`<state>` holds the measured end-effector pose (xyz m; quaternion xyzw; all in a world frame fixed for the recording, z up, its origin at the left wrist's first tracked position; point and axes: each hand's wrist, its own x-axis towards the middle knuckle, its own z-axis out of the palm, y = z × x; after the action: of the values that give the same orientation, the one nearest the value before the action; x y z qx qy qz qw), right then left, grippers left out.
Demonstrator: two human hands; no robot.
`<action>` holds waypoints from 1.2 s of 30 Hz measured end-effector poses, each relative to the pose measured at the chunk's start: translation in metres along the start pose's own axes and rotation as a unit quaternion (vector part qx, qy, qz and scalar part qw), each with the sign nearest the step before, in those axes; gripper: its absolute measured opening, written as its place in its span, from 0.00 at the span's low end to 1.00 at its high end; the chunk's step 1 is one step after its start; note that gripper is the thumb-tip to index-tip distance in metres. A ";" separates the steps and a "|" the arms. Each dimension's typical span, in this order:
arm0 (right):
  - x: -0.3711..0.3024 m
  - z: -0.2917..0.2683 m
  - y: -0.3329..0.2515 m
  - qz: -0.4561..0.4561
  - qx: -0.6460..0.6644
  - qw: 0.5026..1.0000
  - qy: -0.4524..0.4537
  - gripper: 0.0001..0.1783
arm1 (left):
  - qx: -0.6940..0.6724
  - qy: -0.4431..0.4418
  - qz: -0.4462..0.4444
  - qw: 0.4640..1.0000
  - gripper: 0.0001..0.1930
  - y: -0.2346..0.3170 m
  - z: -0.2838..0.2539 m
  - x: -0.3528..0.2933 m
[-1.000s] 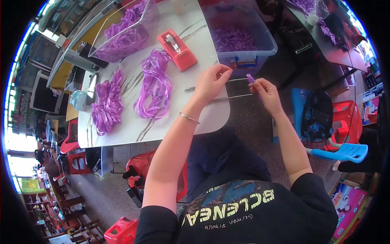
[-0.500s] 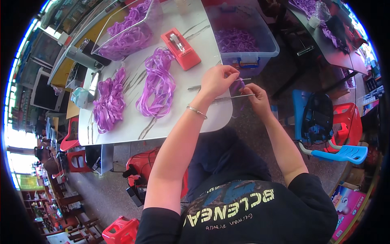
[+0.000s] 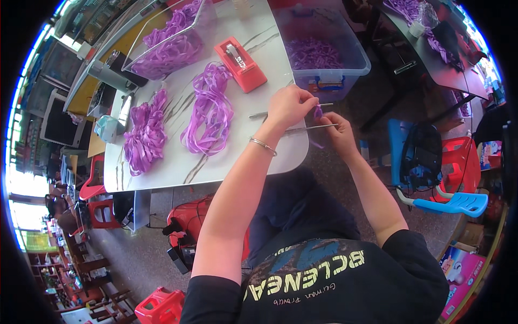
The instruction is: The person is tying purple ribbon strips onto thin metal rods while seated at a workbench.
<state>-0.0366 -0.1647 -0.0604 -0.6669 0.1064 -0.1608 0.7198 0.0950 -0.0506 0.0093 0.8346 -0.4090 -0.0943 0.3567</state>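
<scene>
Past the table's right corner, my left hand pinches a purple ribbon, its wrist wearing a bangle. Just below and to the right, the bent fingers of my right hand close on the same ribbon. A loose ribbon end dangles under the hands. Two thin metal rods lie by the fingers: the upper rod passes behind my left hand, and the lower rod reaches from the table edge to my right fingertips. To the left on the table lie a looped ribbon bundle and a fuller ribbon bundle.
A red tape dispenser sits on the white marbled table. Behind the bundles stands a clear bin of purple ribbon. Another plastic tub with ribbon is beyond my hands. At right are a blue chair and red stools.
The ribbon between my fingers has shifted and looks more bunched, with its loose end swung lower. My right hand has moved very slightly; both rods stay in place.
</scene>
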 end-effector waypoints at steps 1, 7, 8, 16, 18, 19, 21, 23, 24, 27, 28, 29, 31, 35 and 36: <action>-0.001 0.001 0.000 -0.007 -0.001 1.000 0.011 0.10 | 0.000 0.000 0.001 1.000 0.13 0.001 -0.001 0.000; -0.004 0.006 -0.008 -0.026 -0.034 0.999 0.026 0.10 | -0.029 -0.039 -0.027 0.998 0.14 0.005 -0.005 0.001; -0.005 0.007 -0.009 -0.027 -0.034 0.999 0.025 0.10 | -0.009 -0.028 -0.021 0.999 0.12 0.005 -0.004 0.001; -0.044 0.008 -0.018 0.006 -0.077 0.997 0.021 0.08 | 0.007 -0.053 -0.044 0.998 0.12 0.009 -0.003 0.006; -0.069 0.012 -0.030 0.012 -0.089 0.996 0.017 0.08 | 0.016 -0.059 -0.054 0.997 0.12 0.007 -0.004 0.005; -0.084 0.012 -0.039 0.019 -0.101 0.995 0.016 0.08 | 0.014 -0.059 -0.051 0.997 0.12 0.008 -0.004 0.006; -0.113 0.009 -0.050 0.003 -0.152 0.988 -0.004 0.06 | 0.026 -0.063 -0.059 0.996 0.12 0.008 -0.003 0.006; -0.141 0.009 -0.062 -0.014 -0.203 0.979 -0.023 0.05 | 0.029 -0.065 -0.059 0.996 0.12 0.006 -0.003 0.006; -0.153 0.010 -0.069 -0.042 -0.234 0.970 -0.055 0.04 | 0.033 -0.067 -0.062 0.995 0.13 0.005 -0.004 0.006; -0.187 0.009 -0.085 -0.063 -0.278 0.952 -0.107 0.04 | 0.033 -0.073 -0.074 0.994 0.13 0.001 -0.003 0.006; -0.196 0.008 -0.087 -0.055 -0.289 0.947 -0.130 0.05 | 0.025 -0.078 -0.076 0.994 0.15 0.003 -0.004 0.007; -0.205 0.007 -0.087 -0.055 -0.292 0.946 -0.127 0.05 | 0.023 -0.079 -0.073 0.994 0.15 0.003 -0.004 0.008; -0.218 0.005 -0.086 -0.054 -0.265 0.950 -0.154 0.07 | 0.059 -0.079 -0.070 0.993 0.13 0.005 -0.004 0.008; -0.223 0.005 -0.090 0.015 -0.221 0.967 -0.124 0.07 | 0.058 -0.089 -0.081 0.991 0.14 0.005 -0.007 0.008; -0.223 0.006 -0.089 0.013 -0.222 0.967 -0.122 0.07 | 0.057 -0.084 -0.077 0.992 0.14 0.005 -0.006 0.008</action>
<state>-0.2492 -0.0810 0.0152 -0.8233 0.0598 -0.0411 0.5629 0.0999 -0.0554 0.0186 0.8715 -0.3772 -0.1679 0.2645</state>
